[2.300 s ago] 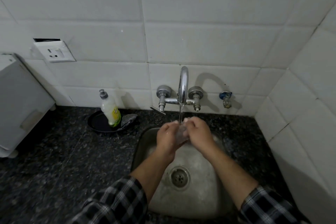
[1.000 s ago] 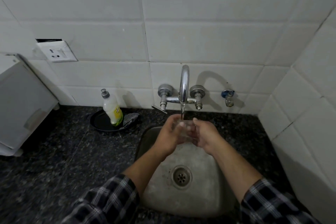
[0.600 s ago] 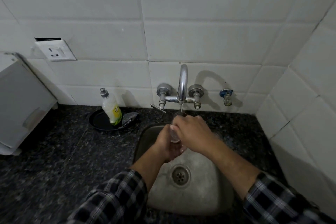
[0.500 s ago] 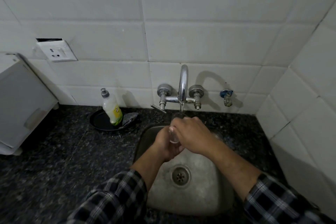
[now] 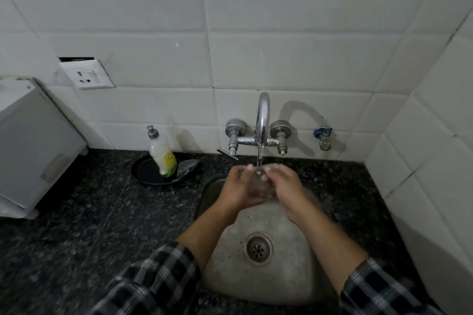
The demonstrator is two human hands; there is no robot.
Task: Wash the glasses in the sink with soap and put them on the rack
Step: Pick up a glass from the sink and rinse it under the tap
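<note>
Both hands, left hand [image 5: 239, 186] and right hand [image 5: 288, 186], cup a clear glass [image 5: 259, 185] under the running tap [image 5: 262, 120] above the sink [image 5: 294, 276]; wet glass is likely slippery and fragile, best gripped around its sides.

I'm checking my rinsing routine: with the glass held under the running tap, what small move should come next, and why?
Probably tip the glass to pour it out into the sink. The left hand and right hand both hold it right under the tap, whose water runs onto it, so it is likely filling.
</note>
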